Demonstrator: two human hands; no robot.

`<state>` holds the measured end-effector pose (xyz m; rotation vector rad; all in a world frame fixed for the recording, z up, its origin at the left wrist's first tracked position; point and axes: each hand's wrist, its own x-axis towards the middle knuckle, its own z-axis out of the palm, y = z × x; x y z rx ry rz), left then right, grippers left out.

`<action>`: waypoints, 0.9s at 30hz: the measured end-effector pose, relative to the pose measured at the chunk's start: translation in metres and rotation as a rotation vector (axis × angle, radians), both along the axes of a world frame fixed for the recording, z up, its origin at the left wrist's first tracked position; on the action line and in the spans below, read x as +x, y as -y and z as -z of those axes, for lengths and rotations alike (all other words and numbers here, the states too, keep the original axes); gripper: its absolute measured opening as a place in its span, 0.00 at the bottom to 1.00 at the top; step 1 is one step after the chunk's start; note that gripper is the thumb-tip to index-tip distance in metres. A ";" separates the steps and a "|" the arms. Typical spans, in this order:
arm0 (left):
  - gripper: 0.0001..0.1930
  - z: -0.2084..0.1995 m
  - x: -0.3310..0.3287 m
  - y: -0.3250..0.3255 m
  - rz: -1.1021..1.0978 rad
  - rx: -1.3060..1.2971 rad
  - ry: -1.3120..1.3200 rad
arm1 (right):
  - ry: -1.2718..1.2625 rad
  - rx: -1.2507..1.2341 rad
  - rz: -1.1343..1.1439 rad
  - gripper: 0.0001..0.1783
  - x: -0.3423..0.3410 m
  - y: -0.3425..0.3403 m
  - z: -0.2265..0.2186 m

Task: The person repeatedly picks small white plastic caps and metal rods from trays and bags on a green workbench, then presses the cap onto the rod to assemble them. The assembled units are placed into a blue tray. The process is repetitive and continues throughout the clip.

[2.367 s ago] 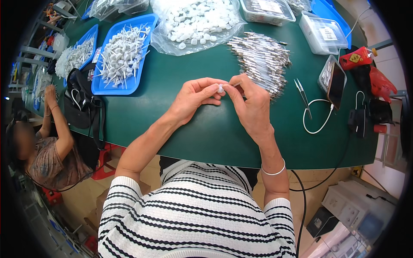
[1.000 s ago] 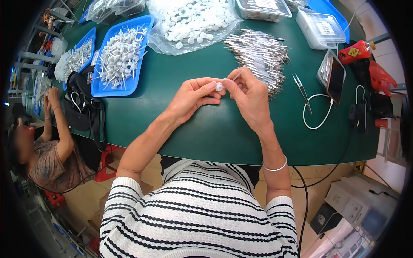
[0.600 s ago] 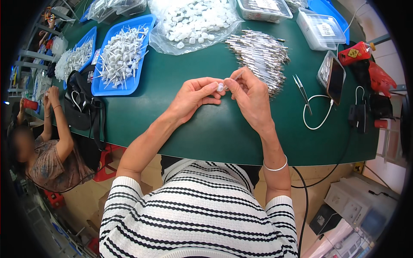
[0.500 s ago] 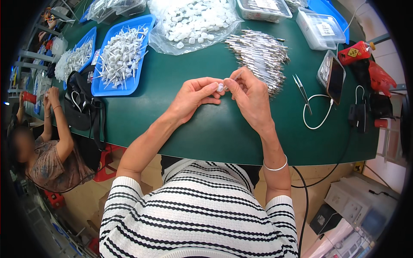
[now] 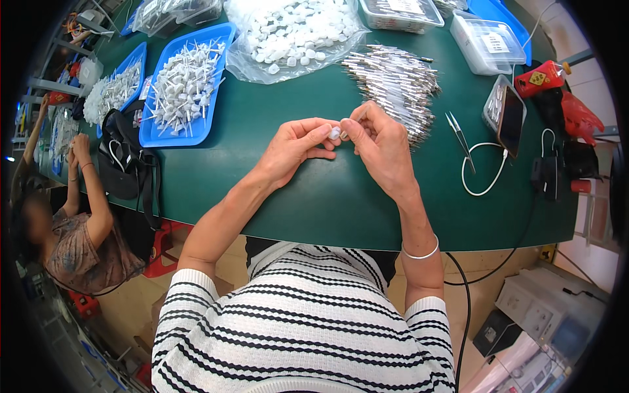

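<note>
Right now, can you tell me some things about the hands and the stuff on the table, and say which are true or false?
1. The left hand holds a white cap. True.
2. The tweezers lie inside a blue tray. False: the tweezers lie on the table.
3. The bracelet is around the right wrist. True.
4. The phone is left of the pins. False: the phone is right of the pins.

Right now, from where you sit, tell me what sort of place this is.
Probably a small-parts assembly workshop: a green worktable bears a blue tray heaped with white stemmed pieces, a pile of thin, partly silvery rods, and tweezers.
</note>
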<state>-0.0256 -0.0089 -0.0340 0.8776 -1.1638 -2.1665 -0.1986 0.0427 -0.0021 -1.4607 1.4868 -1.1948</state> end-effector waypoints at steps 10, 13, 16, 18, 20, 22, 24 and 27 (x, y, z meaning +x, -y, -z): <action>0.14 -0.002 0.000 0.000 0.002 0.031 -0.021 | -0.051 -0.017 0.003 0.08 0.002 -0.001 -0.005; 0.14 -0.003 0.000 0.000 0.002 0.035 -0.026 | -0.064 -0.005 0.003 0.08 0.002 -0.001 -0.007; 0.13 -0.003 0.000 0.000 -0.002 0.055 -0.036 | -0.066 -0.049 0.013 0.07 0.003 -0.001 -0.005; 0.13 -0.002 0.001 0.001 0.004 0.073 -0.055 | -0.046 -0.055 0.030 0.07 0.004 -0.001 -0.004; 0.13 -0.002 0.000 0.001 0.008 0.095 -0.062 | -0.012 -0.055 0.036 0.07 0.005 -0.001 -0.004; 0.13 -0.003 -0.001 0.000 0.011 0.122 -0.058 | 0.036 -0.047 0.032 0.06 0.006 -0.001 -0.004; 0.13 -0.003 0.000 0.000 0.006 0.132 -0.072 | 0.073 -0.045 0.033 0.06 0.006 -0.001 -0.002; 0.13 -0.001 0.001 0.001 0.006 0.141 -0.083 | 0.146 -0.022 0.040 0.05 0.006 0.000 0.001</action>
